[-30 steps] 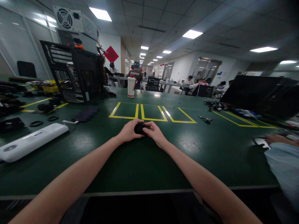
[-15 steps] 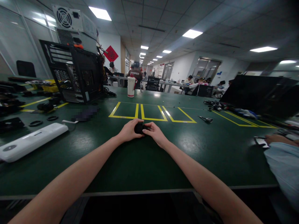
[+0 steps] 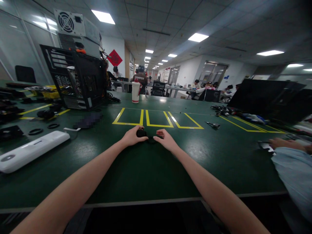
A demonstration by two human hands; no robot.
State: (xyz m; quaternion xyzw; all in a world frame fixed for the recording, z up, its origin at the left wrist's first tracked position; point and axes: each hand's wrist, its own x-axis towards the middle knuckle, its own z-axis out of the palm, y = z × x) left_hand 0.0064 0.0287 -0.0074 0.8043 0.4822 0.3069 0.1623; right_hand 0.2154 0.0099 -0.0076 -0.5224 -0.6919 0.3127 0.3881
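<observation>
Handling small parts seemed the step: mid-frame, the left hand (image 3: 131, 136) gripped a black part (image 3: 140, 133); the right hand (image 3: 167, 141), fingers parted, neared a dark piece (image 3: 151, 140), seemingly calling for careful pinching.

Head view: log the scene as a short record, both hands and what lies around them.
Left hand: grips a black rounded piece
Right hand: beside a dark item; contact unclear
Dark item: between the hands, too blurred to identify
Beyond hands: yellow tape outlines, then a white cup
Left side: long white device, black rings
Right side: another person's hand, light blue sleeve
</observation>
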